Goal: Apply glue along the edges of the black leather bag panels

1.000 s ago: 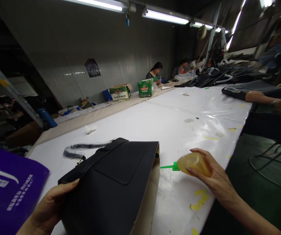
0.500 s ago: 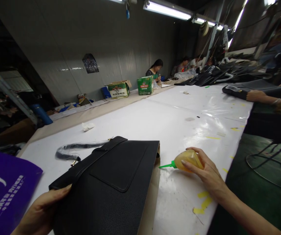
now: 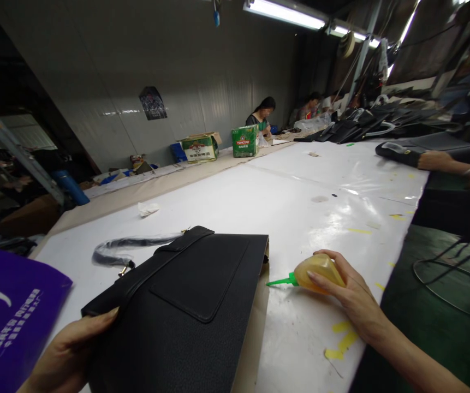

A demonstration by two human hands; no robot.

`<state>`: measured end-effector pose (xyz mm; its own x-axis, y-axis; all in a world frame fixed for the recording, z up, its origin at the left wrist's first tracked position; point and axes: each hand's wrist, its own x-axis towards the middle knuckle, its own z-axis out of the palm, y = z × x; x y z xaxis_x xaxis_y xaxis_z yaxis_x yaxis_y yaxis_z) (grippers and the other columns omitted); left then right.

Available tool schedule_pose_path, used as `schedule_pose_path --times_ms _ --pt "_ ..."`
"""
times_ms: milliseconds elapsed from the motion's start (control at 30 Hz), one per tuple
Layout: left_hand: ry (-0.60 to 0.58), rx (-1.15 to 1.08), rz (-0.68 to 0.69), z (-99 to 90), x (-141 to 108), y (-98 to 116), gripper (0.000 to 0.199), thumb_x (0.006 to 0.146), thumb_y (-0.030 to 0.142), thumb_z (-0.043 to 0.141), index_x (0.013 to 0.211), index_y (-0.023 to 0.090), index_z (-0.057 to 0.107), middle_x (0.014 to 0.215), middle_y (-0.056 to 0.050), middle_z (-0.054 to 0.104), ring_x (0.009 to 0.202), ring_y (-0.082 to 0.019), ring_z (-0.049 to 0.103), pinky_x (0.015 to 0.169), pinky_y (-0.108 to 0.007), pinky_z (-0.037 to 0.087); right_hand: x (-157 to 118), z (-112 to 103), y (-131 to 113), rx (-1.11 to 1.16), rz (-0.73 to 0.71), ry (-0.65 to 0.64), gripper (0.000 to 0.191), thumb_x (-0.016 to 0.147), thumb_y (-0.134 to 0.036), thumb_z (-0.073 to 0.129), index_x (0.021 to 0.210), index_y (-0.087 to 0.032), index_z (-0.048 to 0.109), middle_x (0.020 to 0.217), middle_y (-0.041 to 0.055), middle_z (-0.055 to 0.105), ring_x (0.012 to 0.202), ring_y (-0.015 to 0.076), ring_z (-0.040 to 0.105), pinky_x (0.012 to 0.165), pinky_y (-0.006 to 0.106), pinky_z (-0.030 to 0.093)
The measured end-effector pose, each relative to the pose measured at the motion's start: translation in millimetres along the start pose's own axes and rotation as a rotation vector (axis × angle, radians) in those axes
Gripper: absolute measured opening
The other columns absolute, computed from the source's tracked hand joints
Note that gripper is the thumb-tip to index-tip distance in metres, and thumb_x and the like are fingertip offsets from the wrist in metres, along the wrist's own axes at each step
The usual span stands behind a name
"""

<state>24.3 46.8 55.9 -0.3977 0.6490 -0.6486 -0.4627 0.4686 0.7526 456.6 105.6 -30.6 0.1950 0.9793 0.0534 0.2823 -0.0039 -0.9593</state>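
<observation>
A black handbag (image 3: pixel 185 305) lies tilted on the white table, its beige inner edge showing along the right side. My left hand (image 3: pixel 69 346) grips the bag's left edge, thumb on top and fingers hidden underneath. From the far side of the bag, a plastic-wrapped handle (image 3: pixel 114 252) with a metal clasp stretches over the table. My right hand (image 3: pixel 349 292) is closed round a soft squeeze bottle (image 3: pixel 319 273) of amber liquid. Its green nozzle (image 3: pixel 281 280) points left, with the tip at the bag's open edge; I cannot tell whether they touch.
Yellow tape scraps (image 3: pixel 345 341) lie on the white table (image 3: pixel 235 202) near my right forearm. A purple printed sheet (image 3: pixel 13 311) is at left. Two cartons, one green (image 3: pixel 245 141), stand at the back. A co-worker's hand (image 3: pixel 435 160) rests on another black bag (image 3: pixel 398 153) at right.
The bottle and my right hand have shifted slightly right and down in the view, with the nozzle tip still by the bag's edge. My left hand keeps its grip on the bag.
</observation>
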Motion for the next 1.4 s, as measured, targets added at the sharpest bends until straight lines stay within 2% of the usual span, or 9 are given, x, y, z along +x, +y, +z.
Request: schedule_pose_path --times_ms 133,367,533,733,933,1067,1167,1267,1400 --pt "0.015 -0.021 0.02 -3.0 4 -1 0.028 0.038 0.02 0.074 0.064 0.009 0.078 0.085 -0.019 0.076 0.12 -0.048 0.049 0.072 -0.038 0.06 -6 -1 3 0.044 0.048 -0.118 0.055 0.073 -0.057 0.071 0.115 -0.029 0.05 0.098 -0.0007 0.062 0.09 0.0226 0.059 0.079 0.031 0.046" --pt "-0.159 -0.024 -0.016 -21.8 15 -4 0.031 0.046 0.02 0.081 0.075 0.01 0.08 0.089 -0.015 0.077 0.08 -0.036 0.072 0.076 -0.037 0.059 -3 2 3 0.053 0.027 0.004 0.053 0.073 -0.056 0.072 0.113 -0.029 0.051 0.1 -0.0006 0.062 0.091 0.0232 0.059 0.08 0.031 0.045" --pt "-0.141 -0.03 -0.001 -23.7 15 -5 0.035 0.04 0.019 0.084 0.073 0.01 0.079 0.086 -0.016 0.077 0.074 -0.037 0.072 0.071 -0.037 0.06 -16 3 5 0.096 0.081 -0.191 0.054 0.074 -0.055 0.071 0.116 -0.029 0.048 0.097 0.0001 0.062 0.089 0.0232 0.059 0.078 0.031 0.046" --pt "-0.163 -0.049 0.004 -32.4 24 -7 0.031 0.044 0.019 0.083 0.074 0.013 0.08 0.087 -0.013 0.077 0.072 -0.035 0.072 0.071 -0.038 0.061 -14 4 1 0.067 0.036 -0.006 0.054 0.072 -0.056 0.071 0.114 -0.029 0.049 0.101 -0.0006 0.061 0.092 0.0222 0.059 0.08 0.029 0.046" --pt "-0.169 -0.043 -0.024 -31.9 24 -9 0.028 0.047 0.021 0.082 0.074 0.013 0.08 0.09 -0.014 0.076 0.081 -0.039 0.071 0.079 -0.041 0.059 -25 7 0 0.08 0.058 -0.221 0.054 0.074 -0.055 0.069 0.117 -0.029 0.047 0.091 -0.001 0.063 0.084 0.0229 0.061 0.074 0.03 0.048" --pt "-0.121 -0.017 0.012 -37.8 29 -9 0.03 0.043 0.021 0.084 0.072 0.017 0.08 0.093 -0.012 0.076 0.1 -0.041 0.066 0.08 -0.037 0.057 -10 9 -8 0.032 0.013 -0.044 0.054 0.073 -0.057 0.069 0.115 -0.029 0.049 0.101 0.0001 0.062 0.09 0.0236 0.06 0.079 0.031 0.047" --pt "-0.126 -0.004 -0.025 -42.6 34 -10 0.028 0.043 0.026 0.084 0.07 0.019 0.08 0.091 -0.012 0.077 0.098 -0.045 0.065 0.08 -0.045 0.058 -3 7 -6 0.019 -0.008 0.034 0.056 0.071 -0.058 0.071 0.114 -0.029 0.05 0.105 0.0011 0.06 0.092 0.0244 0.059 0.082 0.033 0.046" --pt "-0.227 0.002 -0.053 -46.5 37 -9 0.028 0.049 0.025 0.084 0.076 0.017 0.08 0.092 -0.013 0.077 0.087 -0.043 0.069 0.085 -0.05 0.055 -9 5 0 0.045 0.031 -0.052 0.056 0.073 -0.057 0.07 0.115 -0.029 0.048 0.1 0.0012 0.062 0.091 0.0248 0.059 0.08 0.034 0.046" --pt "-0.236 0.041 -0.044 -42.6 34 -7 0.036 0.044 0.029 0.087 0.076 0.014 0.08 0.089 -0.016 0.076 0.083 -0.044 0.07 0.082 -0.049 0.057 -14 6 -1 0.083 0.072 -0.131 0.056 0.073 -0.056 0.069 0.116 -0.027 0.048 0.096 0.0021 0.062 0.088 0.0256 0.06 0.077 0.035 0.048"
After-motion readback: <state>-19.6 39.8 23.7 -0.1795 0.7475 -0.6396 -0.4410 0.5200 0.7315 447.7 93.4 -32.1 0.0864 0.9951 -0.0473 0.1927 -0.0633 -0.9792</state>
